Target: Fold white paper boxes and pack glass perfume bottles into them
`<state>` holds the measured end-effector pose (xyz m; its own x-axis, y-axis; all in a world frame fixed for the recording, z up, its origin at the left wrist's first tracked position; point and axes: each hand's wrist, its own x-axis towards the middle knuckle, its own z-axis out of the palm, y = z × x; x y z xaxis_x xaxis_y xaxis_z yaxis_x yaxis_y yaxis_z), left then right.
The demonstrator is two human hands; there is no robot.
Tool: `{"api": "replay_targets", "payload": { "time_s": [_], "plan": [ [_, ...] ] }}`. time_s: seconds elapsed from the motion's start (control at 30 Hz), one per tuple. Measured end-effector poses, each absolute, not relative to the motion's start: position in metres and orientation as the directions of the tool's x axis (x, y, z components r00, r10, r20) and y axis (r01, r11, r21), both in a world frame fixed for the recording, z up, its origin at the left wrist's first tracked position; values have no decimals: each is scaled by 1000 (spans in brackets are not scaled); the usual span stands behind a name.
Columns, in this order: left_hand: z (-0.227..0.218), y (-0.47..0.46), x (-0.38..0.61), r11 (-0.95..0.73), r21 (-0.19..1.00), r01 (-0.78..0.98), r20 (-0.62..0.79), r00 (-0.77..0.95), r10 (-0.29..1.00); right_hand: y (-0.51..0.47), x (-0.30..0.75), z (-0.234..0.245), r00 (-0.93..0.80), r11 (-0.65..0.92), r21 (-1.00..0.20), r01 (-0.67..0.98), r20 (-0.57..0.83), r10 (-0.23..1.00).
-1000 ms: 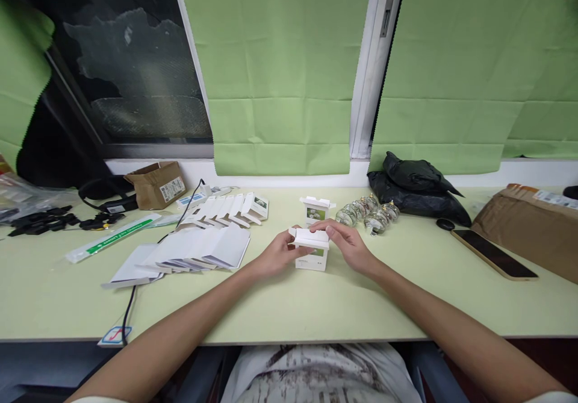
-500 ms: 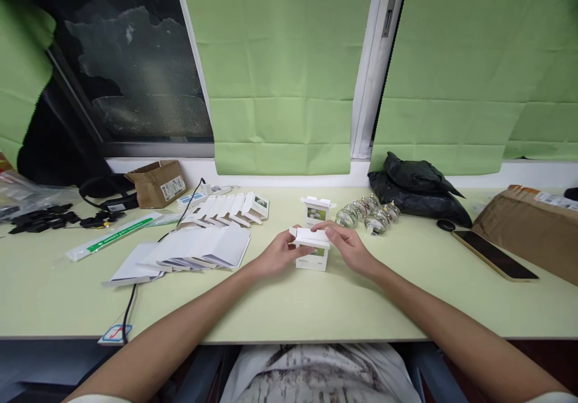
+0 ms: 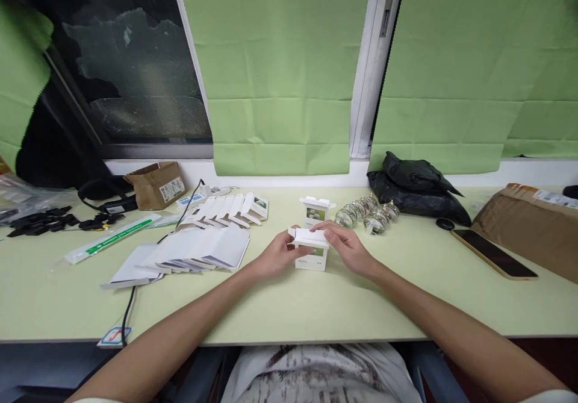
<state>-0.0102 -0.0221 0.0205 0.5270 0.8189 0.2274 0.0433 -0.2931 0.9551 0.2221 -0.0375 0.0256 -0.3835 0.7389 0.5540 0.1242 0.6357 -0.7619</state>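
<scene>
A small white carton (image 3: pixel 310 262) with a green picture on its front stands upright on the table before me, its top flaps up. My left hand (image 3: pixel 280 253) grips it from the left, with the thumb across the front and the other fingers partly hidden. My right hand (image 3: pixel 348 250) is closed at the carton's upper right, fingers on the top flap. Just behind stands a second white carton (image 3: pixel 316 212) with raised flaps. Clear and silvery ball ornaments (image 3: pixel 377 223) lie to the right of it.
Flattened white cartons (image 3: pixel 194 249) lie at left, with a row of white cartons (image 3: pixel 231 209) behind. A black cable (image 3: pixel 130 306) crosses the table. A brown box (image 3: pixel 158 186) sits back left; black bags (image 3: pixel 415 189), a phone (image 3: pixel 492 253) and a brown parcel (image 3: pixel 528 228) lie right.
</scene>
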Motion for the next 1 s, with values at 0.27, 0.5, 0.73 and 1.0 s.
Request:
{"api": "replay_targets", "payload": {
  "time_s": [0.27, 0.5, 0.73, 1.0],
  "plan": [
    [22, -23, -12, -303, 951, 55, 239, 490, 838, -38, 221, 24, -381, 684, -711, 163, 594, 708],
    [22, -22, -12, -356, 931, 81, 277, 477, 834, -37, 221, 23, -332, 713, -666, 220, 636, 697],
    [14, -17, -13, -375, 920, 112, 292, 442, 848, -37, 221, 23, -275, 696, -654, 295, 640, 718],
    [8, -12, -13, -370, 915, 161, 280, 407, 869, -36, 222, 19, -252, 665, -672, 326, 616, 746]
  ]
}}
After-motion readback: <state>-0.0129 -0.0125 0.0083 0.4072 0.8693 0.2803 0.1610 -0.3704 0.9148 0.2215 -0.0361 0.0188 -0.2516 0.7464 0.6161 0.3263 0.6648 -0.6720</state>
